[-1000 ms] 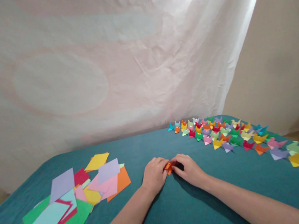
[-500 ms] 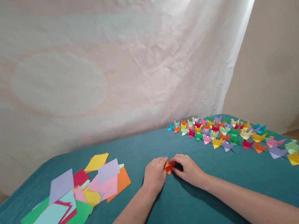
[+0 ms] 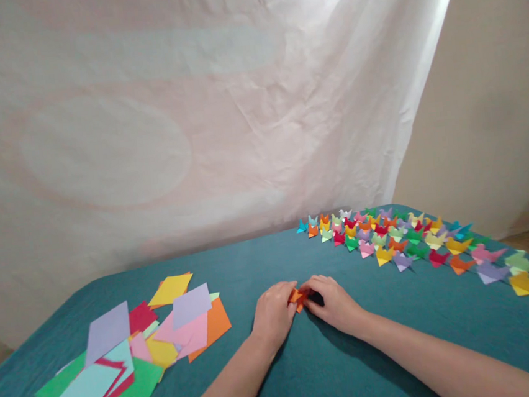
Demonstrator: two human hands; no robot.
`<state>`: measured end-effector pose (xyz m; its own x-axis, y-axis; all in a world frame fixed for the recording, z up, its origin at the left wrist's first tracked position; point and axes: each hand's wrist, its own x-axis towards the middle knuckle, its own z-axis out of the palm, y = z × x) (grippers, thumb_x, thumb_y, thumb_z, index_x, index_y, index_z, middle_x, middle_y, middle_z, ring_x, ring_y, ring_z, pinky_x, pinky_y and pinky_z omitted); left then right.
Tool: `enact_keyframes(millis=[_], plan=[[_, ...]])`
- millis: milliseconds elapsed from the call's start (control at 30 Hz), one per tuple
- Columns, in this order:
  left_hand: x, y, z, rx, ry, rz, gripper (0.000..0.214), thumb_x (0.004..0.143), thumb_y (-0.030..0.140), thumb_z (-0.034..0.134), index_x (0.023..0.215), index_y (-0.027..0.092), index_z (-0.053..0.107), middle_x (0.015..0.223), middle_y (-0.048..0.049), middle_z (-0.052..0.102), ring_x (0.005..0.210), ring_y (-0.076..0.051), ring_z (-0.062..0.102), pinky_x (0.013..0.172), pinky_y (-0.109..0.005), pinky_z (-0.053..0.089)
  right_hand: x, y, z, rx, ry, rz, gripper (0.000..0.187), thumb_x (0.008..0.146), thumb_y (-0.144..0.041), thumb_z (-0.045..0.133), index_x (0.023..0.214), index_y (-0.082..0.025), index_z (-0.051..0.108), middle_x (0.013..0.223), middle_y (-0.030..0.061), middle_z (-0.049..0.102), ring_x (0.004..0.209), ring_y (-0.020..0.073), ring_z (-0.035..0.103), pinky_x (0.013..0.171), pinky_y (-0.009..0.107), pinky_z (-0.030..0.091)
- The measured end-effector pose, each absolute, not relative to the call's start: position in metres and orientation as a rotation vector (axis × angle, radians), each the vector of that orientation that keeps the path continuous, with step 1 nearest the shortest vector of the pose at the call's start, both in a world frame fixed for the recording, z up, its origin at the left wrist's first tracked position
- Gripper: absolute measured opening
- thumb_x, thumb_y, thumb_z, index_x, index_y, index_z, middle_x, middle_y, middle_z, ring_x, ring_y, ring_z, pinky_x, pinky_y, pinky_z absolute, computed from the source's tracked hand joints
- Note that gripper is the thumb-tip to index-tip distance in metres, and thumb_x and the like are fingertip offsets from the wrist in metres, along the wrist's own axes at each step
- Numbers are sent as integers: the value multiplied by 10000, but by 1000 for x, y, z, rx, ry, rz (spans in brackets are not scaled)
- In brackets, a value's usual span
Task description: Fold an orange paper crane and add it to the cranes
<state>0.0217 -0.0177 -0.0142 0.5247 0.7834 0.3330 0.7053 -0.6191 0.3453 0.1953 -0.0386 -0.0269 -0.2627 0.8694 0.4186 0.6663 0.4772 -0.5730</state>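
Note:
Between my two hands, at the middle of the table, is a small piece of folded orange paper (image 3: 298, 297). My left hand (image 3: 273, 313) pinches it from the left, fingers curled over its edge. From the right, the thumb and fingertips of my right hand (image 3: 331, 302) grip the same piece. Fingers cover part of the paper, so its full shape is hidden. Off to the right stand rows of small origami birds (image 3: 436, 240) in many colours.
Loose sheets of coloured paper (image 3: 139, 351) lie overlapping on the left of the table. A dark green cloth (image 3: 356, 377) covers the table. Behind it hangs a pale curtain (image 3: 219, 115), with a beige wall (image 3: 488, 96) on the right.
The orange paper has shifted slightly between the fingertips, showing a little more of its upper left part. Both hands stay almost in place.

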Motion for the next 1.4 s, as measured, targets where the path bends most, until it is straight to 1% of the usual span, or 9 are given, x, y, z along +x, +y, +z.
enact_keyframes(millis=[100, 200, 367, 567, 933, 1167, 1400], plan=[[20, -18, -17, 2448, 1287, 812, 316, 784, 160, 571, 1094, 195, 619, 1075, -50, 652, 1002, -201, 580, 910, -320, 442, 196, -38, -27, -1255, -2008, 378, 172, 747, -112, 574, 887, -197, 627, 832, 25, 632, 796, 179, 549, 735, 301, 391], [18, -17, -19, 2367, 1314, 846, 317, 759, 208, 611, 1075, 199, 639, 1026, -52, 668, 980, -218, 576, 887, -337, 445, 197, -38, -27, -1236, -1974, 416, 191, 735, -101, 575, 891, -197, 630, 828, 23, 637, 790, 179, 555, 741, 304, 396], [18, -17, -19, 2297, 1333, 866, 303, 761, 271, 617, 1058, 222, 655, 1035, -47, 672, 983, -225, 572, 872, -335, 440, 200, -34, -28, -1189, -1904, 548, 247, 759, -59, 503, 913, -194, 642, 848, 23, 664, 782, 166, 579, 752, 293, 418], [18, -16, -21, 2267, 1346, 865, 297, 764, 318, 616, 1045, 235, 664, 1037, -41, 673, 979, -226, 577, 865, -323, 437, 200, -29, -27, -1177, -1861, 667, 183, 788, -107, 527, 884, -181, 663, 823, 28, 680, 756, 165, 599, 728, 278, 445], [18, -19, -19, 2290, 1357, 841, 326, 769, 269, 603, 1091, 228, 644, 1051, -36, 669, 1001, -219, 567, 889, -325, 424, 198, -27, -25, -1217, -1843, 716, 131, 805, -205, 569, 884, -188, 673, 808, 27, 680, 734, 161, 605, 711, 268, 452], [18, -22, -14, 2303, 1364, 805, 353, 773, 254, 587, 1122, 224, 628, 1071, -38, 663, 1018, -222, 559, 899, -329, 420, 196, -22, -28, -1255, -1868, 715, 131, 797, -256, 582, 873, -188, 665, 764, 18, 670, 688, 154, 596, 668, 259, 444], [18, -20, -16, 2270, 1380, 784, 491, 752, 236, 574, 1241, 209, 533, 1122, -45, 640, 1053, -219, 552, 922, -322, 413, 193, -18, -28, -1322, -1899, 692, 141, 786, -286, 596, 868, -196, 665, 731, 6, 663, 646, 144, 575, 639, 252, 424]])
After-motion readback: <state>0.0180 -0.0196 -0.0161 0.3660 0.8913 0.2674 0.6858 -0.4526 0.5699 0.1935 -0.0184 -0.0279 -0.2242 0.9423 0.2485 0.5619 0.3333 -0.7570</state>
